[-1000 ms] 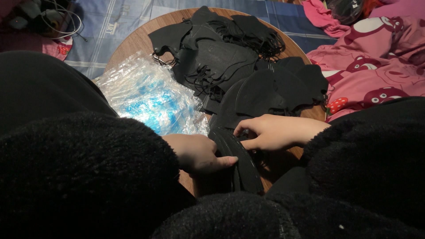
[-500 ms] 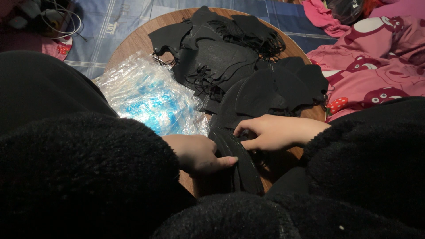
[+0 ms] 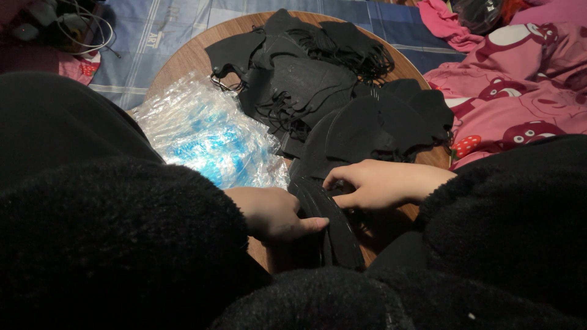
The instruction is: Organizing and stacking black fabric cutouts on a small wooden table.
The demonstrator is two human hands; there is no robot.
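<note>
My left hand [image 3: 275,215] and my right hand [image 3: 379,183] both grip a stack of folded black face masks [image 3: 333,232] at the near edge of a round wooden table [image 3: 195,58]. The left thumb presses on the stack's side; the right fingers curl over its top. Thick black fleece sleeves cover both arms and hide the stack's lower end. Beyond my hands lies a pile of loose black masks [image 3: 318,91] with tangled ear loops.
A heap of clear plastic bags with blue print [image 3: 208,140] lies on the table's left. Pink patterned bedding [image 3: 526,79] is at the right, a blue checked sheet [image 3: 153,36] behind, and cables [image 3: 73,24] at the far left.
</note>
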